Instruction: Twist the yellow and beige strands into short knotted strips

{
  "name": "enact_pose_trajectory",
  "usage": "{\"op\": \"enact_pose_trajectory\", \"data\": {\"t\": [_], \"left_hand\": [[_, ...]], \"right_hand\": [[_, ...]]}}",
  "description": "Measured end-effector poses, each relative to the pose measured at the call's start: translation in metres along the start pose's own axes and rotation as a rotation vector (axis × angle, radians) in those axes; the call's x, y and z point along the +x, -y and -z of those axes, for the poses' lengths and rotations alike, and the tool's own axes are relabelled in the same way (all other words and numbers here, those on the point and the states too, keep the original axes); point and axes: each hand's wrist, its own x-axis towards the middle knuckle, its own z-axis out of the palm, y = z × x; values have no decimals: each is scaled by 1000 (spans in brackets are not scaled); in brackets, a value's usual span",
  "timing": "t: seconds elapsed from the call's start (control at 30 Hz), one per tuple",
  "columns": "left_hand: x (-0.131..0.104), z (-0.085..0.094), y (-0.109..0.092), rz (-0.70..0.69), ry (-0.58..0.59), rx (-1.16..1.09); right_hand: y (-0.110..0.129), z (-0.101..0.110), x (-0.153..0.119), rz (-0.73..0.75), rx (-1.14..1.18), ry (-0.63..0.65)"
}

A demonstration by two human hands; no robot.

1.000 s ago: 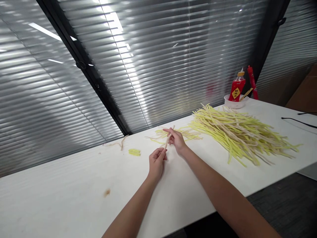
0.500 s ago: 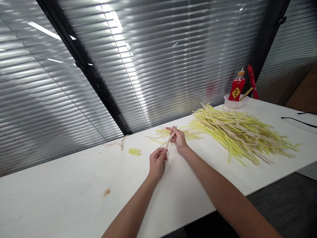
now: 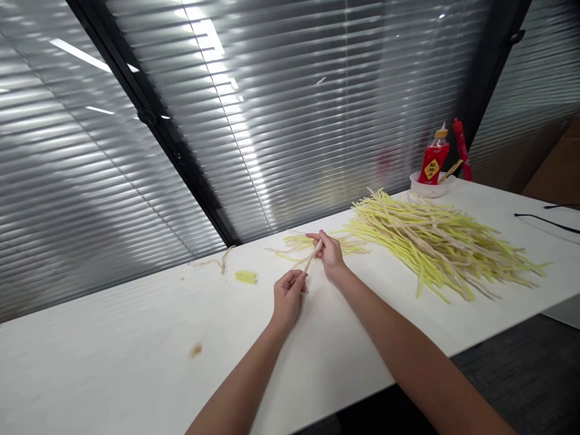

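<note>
A pale beige fuzzy stick (image 3: 311, 257) runs slantwise between my two hands. Its lower end is pinched in the fingers of my left hand (image 3: 289, 294). The fingers of my right hand (image 3: 327, 254) close on its upper end, with the index finger pointing left. Behind my hands lie a few loose yellow and beige sticks (image 3: 296, 243). A short yellow bundle (image 3: 245, 277) rests to the left of my left hand, and a bent beige piece (image 3: 223, 261) lies behind that bundle.
On the right of the white table (image 3: 136, 362) spreads a large pile of yellow and beige sticks (image 3: 435, 241). Behind it, a pale bowl (image 3: 426, 190) holds a red bottle (image 3: 434, 160). Blinds (image 3: 290, 109) border the back edge. Black cords (image 3: 548, 222) lie at the far right.
My right hand has shifted slightly right, and the upper end of the beige stick now looks bent over at its fingers. My left hand has hardly moved.
</note>
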Motion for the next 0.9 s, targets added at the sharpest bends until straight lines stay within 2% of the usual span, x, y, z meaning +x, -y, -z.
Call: {"op": "enact_pose_trajectory", "data": {"t": [0.7,0.9], "left_hand": [[-1,0,1,9,37,41],[-2,0,-1,-30,-46,-21]], "right_hand": [[2,3,1,27,1,14],[7,2,2,51,-20,9]]}}
